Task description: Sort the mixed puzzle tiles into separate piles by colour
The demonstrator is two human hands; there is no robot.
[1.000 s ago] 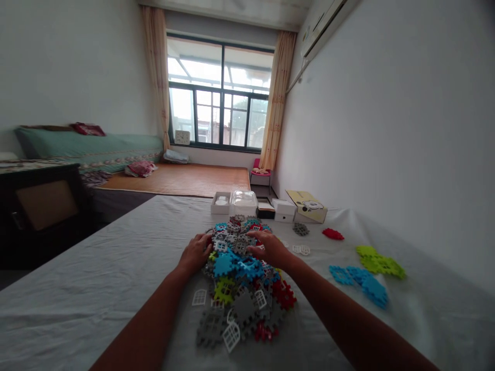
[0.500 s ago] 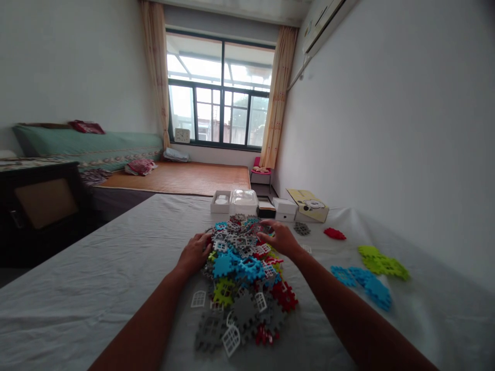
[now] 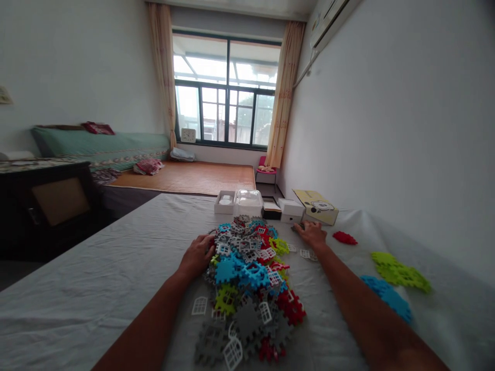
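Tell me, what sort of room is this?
Probably a bedroom in someone's home: there's what looks like a wide bed, curtains beside the window, and a clock by the glass.

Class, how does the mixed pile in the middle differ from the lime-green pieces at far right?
Colour: the mixed pile combines grey, blue, red, green and white, while the lime-green pieces are one colour. Size: the mixed pile covers far more cloth than the lime-green pieces. Contact: the left hand rests at the mixed pile's edge; no hand touches the lime-green pieces. Both contain toothed pieces.
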